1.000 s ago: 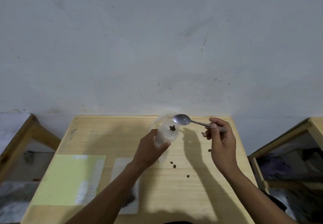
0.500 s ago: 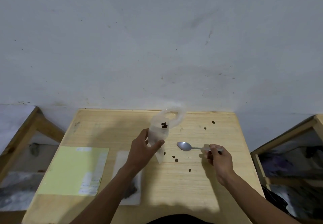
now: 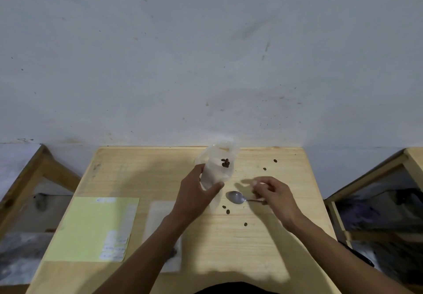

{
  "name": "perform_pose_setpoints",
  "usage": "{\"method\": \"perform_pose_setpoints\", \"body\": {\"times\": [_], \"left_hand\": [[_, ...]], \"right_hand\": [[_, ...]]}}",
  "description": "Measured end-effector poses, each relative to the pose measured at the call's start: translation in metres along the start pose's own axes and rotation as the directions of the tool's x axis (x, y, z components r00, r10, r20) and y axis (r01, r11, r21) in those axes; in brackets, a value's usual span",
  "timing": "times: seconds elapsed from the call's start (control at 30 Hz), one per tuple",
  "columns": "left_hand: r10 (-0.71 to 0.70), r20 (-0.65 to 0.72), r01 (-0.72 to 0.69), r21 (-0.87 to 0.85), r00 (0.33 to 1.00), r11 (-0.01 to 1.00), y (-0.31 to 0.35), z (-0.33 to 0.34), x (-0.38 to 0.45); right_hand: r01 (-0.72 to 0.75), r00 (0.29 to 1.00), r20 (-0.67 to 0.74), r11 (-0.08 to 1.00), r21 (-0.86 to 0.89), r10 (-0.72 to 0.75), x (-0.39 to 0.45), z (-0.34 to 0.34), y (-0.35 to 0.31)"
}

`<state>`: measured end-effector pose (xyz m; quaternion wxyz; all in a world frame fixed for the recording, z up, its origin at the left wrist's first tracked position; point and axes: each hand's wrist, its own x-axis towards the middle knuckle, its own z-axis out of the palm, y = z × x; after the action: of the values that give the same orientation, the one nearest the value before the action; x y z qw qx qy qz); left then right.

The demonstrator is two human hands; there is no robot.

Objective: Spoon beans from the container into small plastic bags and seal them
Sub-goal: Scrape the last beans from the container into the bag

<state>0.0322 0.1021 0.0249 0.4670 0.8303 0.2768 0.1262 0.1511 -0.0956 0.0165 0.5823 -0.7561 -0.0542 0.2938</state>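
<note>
while my left hand grips 1 small clear plastic bag upright, mouth toward the wall, i see 1 grey metal spoon flat on the pale wooden table, bowl pointing left, my right hand loosely curled over its handle. 5 loose brown beans lie scattered.

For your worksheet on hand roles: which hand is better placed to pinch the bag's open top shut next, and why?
Probably the right hand: it hovers over the spoon lying on the table, near the bag. The left hand grips the bag upright.
</note>
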Motion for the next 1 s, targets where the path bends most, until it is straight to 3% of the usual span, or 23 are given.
{"method": "perform_pose_setpoints", "body": {"times": [0.1, 0.27, 0.37, 0.73, 0.93, 1.0], "left_hand": [[0.118, 0.024, -0.120, 0.063, 0.993, 0.991, 0.012, 0.008, -0.002], [0.205, 0.118, -0.208, 0.017, 0.972, 0.978, 0.030, 0.002, -0.003], [0.185, 0.077, -0.182, -0.047, 0.980, 0.982, 0.037, -0.012, 0.003], [0.131, 0.047, -0.134, 0.086, 0.990, 0.987, 0.037, -0.029, 0.021], [-0.046, 0.012, 0.046, 0.037, 0.999, 0.998, 0.028, -0.033, 0.027], [-0.017, 0.050, 0.016, 0.024, 0.999, 1.000, 0.036, -0.039, 0.027]], "right_hand": [[0.161, 0.982, 0.100, 0.987, 0.011, -0.161, -0.008, 0.028, -0.026], [0.276, 0.955, -0.134, 0.957, 0.085, -0.264, -0.009, 0.042, -0.053], [0.301, 0.947, -0.138, 0.950, 0.079, -0.289, -0.009, 0.037, -0.065], [0.334, 0.942, -0.028, 0.939, 0.083, -0.333, -0.003, 0.019, -0.092], [0.382, 0.923, -0.076, 0.920, 0.083, -0.376, 0.004, 0.004, -0.110], [0.407, 0.912, -0.072, 0.913, 0.025, -0.405, 0.005, -0.002, -0.115]]}}
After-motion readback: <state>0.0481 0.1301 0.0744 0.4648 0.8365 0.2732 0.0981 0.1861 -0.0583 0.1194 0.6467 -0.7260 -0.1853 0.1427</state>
